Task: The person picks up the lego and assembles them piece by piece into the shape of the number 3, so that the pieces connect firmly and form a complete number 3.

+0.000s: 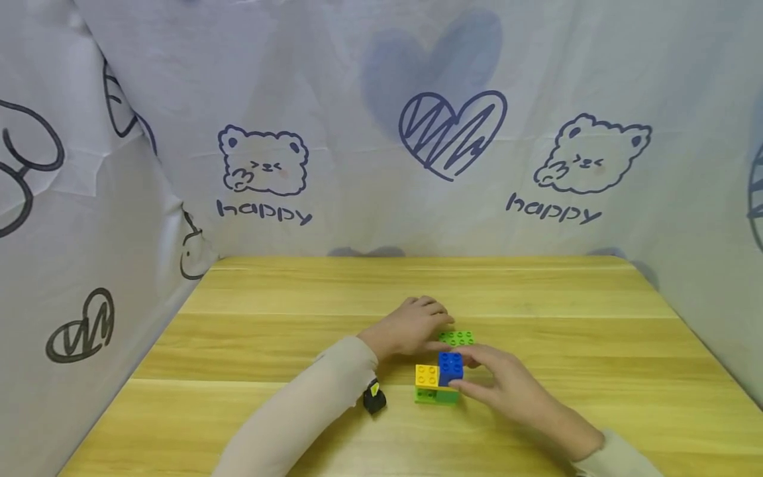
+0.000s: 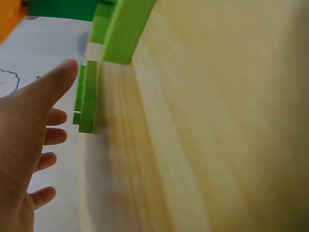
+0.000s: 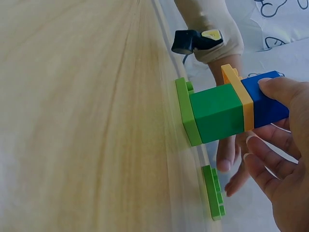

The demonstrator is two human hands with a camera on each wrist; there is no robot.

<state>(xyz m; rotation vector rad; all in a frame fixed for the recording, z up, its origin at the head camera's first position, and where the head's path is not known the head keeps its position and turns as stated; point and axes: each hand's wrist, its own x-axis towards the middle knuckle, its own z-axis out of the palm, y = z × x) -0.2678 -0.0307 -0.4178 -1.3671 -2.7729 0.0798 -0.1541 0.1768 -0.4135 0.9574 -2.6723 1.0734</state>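
Blue plastic makes up the top block (image 1: 450, 369) of a small toy-brick stack standing toward the near side of a wooden table (image 1: 566, 305), right of centre. Under it lies a yellow piece (image 1: 426, 375) with studs showing at its left end, then a dark green block (image 3: 217, 113) below the blue one's side, and a light green base (image 3: 186, 112) at the bottom. Whether the base touches the tabletop is hard to tell. The right hand (image 1: 507, 383) pinches the blue block between thumb and fingers. Just beyond the stack, a separate light green plate (image 1: 457, 338) lies flat, studs up. The left hand (image 1: 414, 326) reaches beside it, thumb extended and fingers loosely spread, gripping nothing; contact with the plate is unclear. A small black device (image 1: 374, 399) with a yellow patch sits at the left sleeve's cuff. Behind the table hangs white cloth (image 1: 357, 73), printed with hearts, smiling bears and the word "happy".
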